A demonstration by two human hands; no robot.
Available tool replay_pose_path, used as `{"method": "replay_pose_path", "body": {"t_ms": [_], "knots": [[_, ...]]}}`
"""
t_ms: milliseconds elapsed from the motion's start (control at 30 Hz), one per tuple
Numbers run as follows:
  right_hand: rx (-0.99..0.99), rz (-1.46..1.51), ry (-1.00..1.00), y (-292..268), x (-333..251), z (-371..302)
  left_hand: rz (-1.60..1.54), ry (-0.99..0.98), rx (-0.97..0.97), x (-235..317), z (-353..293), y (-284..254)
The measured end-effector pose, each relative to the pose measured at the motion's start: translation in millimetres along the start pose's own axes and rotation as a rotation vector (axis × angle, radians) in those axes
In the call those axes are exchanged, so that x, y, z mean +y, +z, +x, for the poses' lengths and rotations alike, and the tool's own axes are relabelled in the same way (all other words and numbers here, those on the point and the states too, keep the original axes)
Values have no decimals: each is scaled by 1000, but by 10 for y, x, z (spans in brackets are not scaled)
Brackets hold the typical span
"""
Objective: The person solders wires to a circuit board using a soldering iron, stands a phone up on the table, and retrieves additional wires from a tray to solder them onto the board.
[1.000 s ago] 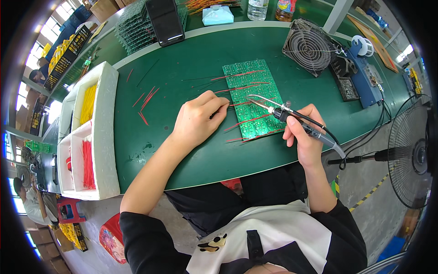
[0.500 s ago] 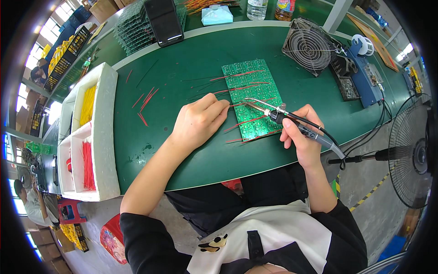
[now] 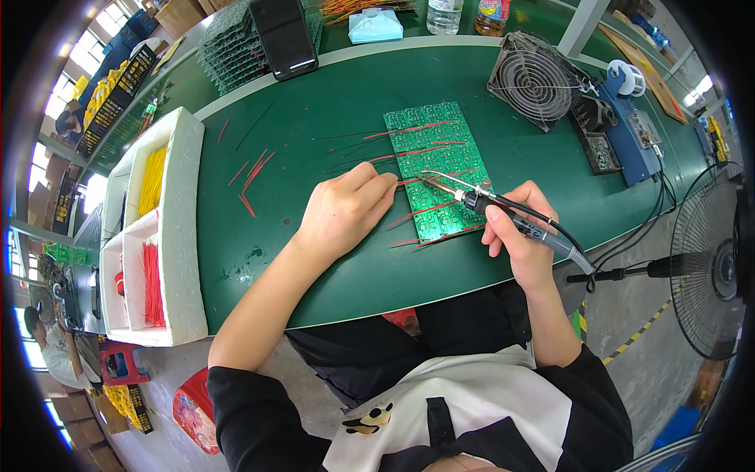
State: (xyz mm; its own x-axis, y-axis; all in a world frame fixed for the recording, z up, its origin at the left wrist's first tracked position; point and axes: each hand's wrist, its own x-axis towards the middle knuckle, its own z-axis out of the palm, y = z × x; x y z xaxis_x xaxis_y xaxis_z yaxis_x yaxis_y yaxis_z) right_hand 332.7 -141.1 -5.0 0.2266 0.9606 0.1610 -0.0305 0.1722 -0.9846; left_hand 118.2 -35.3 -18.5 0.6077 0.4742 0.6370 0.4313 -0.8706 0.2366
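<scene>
A green circuit board lies on the bench with several thin red and black wires across it, their ends sticking out past its left edge. My left hand rests at that edge, its fingertips pinched on a red wire that runs onto the board. In my right hand is a soldering iron, gripped like a pen. A thin curved metal tube is fixed alongside it. The iron's tip points left, over the middle of the board close to the pinched wire; whether it touches is too small to tell.
A white foam tray of yellow and red wires stands at the left, with loose red wires nearby. A square fan and blue soldering station sit at the far right. A phone and bottles line the back.
</scene>
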Motion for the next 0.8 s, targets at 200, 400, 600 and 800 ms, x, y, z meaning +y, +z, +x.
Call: {"method": "replay_pose_path", "body": {"t_ms": [200,400,600,800], "knots": [[39,40,-40,-40,24,-6,7,2,-5,3,0,-5],[116,91,-112,-153,18,-18,12,4,-1,10,8,7],[344,-163,-302,-571,-77,170,21,-19,23,1,4,-23],[489,50,-254,-1093,101,238,205,32,76,61,121,-158]]}}
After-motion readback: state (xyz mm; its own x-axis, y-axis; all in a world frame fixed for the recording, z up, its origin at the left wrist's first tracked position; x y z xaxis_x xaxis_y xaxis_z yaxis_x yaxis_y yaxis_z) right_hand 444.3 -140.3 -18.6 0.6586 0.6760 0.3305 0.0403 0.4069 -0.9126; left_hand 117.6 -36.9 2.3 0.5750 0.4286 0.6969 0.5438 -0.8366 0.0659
